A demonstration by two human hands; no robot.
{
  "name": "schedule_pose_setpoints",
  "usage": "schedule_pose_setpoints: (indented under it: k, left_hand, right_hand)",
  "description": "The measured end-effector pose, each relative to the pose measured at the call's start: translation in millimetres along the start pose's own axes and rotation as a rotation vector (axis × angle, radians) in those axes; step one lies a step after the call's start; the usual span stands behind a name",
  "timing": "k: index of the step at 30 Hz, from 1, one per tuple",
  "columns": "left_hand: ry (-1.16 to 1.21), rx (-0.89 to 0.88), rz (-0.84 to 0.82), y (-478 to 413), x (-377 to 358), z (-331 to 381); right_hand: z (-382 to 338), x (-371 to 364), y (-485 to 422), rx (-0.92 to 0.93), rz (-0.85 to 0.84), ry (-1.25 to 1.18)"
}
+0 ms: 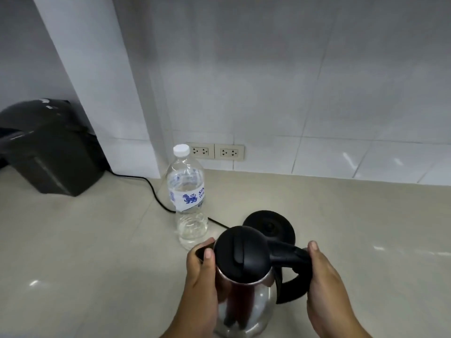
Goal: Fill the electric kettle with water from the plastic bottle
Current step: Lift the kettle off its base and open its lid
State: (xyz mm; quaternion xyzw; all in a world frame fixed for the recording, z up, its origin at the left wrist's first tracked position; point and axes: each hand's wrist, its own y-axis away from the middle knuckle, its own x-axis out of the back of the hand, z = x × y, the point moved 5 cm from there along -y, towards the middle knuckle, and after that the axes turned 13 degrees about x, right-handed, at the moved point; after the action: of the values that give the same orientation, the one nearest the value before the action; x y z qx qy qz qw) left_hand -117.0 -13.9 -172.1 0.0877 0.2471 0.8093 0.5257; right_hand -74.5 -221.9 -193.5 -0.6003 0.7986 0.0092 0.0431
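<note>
Far left, a dark countertop appliance [46, 147] is sitting against the wall, and a black cord [156, 196] is trailing from it across the pale counter [97, 252] toward the middle. Moving along, the plastic bottle [188, 198] is standing upright with its white cap [181, 150] on, partly filled with water, just beside and behind the kettle's spout side. Behind it, two wall sockets [214, 151] are sitting low on the tiled wall.

Now the action: the left hand [202, 281] is wrapping around the steel body of the electric kettle [244, 284], thumb pressing up near the lid [241, 254], fingers curling round the spout side. The lid is sitting shut. The kettle is off its round black base [269, 226], which is lying just behind it on the counter; whether the kettle is resting on the counter or being held above it, I cannot tell.

Over on the right, the right hand [324, 286] is closing around the black handle [292, 269], thumb up along its top.
</note>
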Motion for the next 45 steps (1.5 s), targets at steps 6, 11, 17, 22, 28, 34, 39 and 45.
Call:
schedule_pose_setpoints:
  k: [6,11,17,22,28,34,39,45]
  left_hand:
    - [-0.017,0.035,-0.035,-12.0,-1.3,-11.4]
    - [-0.028,0.004,-0.013,-15.2,-0.2,-10.8]
    - [-0.094,-0.050,-0.064,-22.2,6.8,-13.1]
    - [-0.127,-0.111,-0.091,-30.3,11.6,-13.8]
    - [-0.162,-0.180,-0.075,-29.4,15.2,-7.6]
    - [-0.159,-0.192,-0.066,-31.3,16.5,-3.6]
    - [-0.164,-0.190,-0.066,-31.6,15.9,-4.5]
    - [-0.142,-0.197,-0.031,-30.9,10.8,-9.0]
  right_hand:
    - [10.4,1.1,-3.0,0.020,0.008,0.052]
    - [10.2,2.2,-6.0,0.011,-0.041,0.116]
    - [-14.1,0.5,-14.4,0.112,-0.010,0.248]
    - [-76.3,-53.6,5.2,0.510,-0.392,0.798]
    - [-69.4,-103.5,27.5,0.538,-0.597,1.309]
    - [-117.0,-76.9,16.5,0.643,-0.312,1.060]
    - [-110.9,-8.4,-22.0,0.307,-0.271,0.570]
    - [-63.9,19.0,-20.0,0.177,-0.221,0.362]
